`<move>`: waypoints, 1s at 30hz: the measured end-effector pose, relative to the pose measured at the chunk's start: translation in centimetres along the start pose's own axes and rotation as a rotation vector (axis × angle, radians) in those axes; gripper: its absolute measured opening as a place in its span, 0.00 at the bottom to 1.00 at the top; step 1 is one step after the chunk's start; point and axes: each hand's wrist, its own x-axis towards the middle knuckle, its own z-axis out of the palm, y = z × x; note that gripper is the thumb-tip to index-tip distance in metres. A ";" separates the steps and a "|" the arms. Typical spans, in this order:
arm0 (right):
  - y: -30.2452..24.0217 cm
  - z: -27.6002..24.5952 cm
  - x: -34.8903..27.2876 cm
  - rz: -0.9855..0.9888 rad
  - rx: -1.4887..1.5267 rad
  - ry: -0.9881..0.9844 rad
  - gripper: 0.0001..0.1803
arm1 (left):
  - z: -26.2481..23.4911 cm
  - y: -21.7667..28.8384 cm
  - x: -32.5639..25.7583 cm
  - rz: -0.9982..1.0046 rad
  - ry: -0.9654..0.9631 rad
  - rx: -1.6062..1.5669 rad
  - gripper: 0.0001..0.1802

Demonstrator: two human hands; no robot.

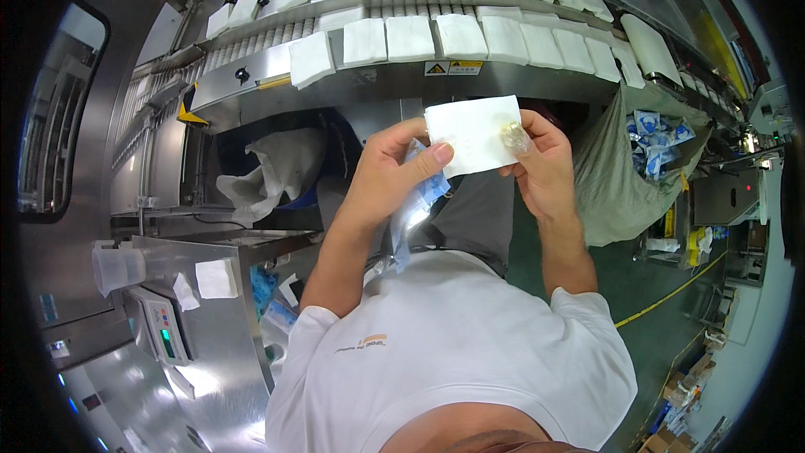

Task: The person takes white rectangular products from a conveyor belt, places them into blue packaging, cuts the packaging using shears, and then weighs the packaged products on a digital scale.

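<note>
A white folded stack of tissue is held up in front of my chest between both hands. My left hand grips its left edge, thumb on top. Against that palm hangs a crumpled blue and clear plastic wrapper, reaching down toward my shirt. My right hand closes on the stack's right edge. A small crumpled clear plastic piece sits at the right thumb, over the corner of the stack. Part of the right fingers is hidden behind the stack.
A roller conveyor with metal rails runs across the far side, lined with white folded stacks. At right hangs a greenish sack holding blue wrappers. To the left, a digital scale stands on a steel table.
</note>
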 end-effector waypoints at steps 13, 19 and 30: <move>-0.9 -0.1 -0.3 -0.013 0.008 0.032 0.17 | -0.1 -0.6 -0.7 0.134 -0.165 -0.120 0.25; -1.2 -0.1 -0.4 0.007 0.018 0.023 0.17 | 0.4 -0.4 -0.8 0.109 -0.140 -0.063 0.30; -1.4 0.1 -0.5 0.026 0.029 0.052 0.17 | 0.6 -0.1 -0.9 0.006 -0.120 -0.082 0.28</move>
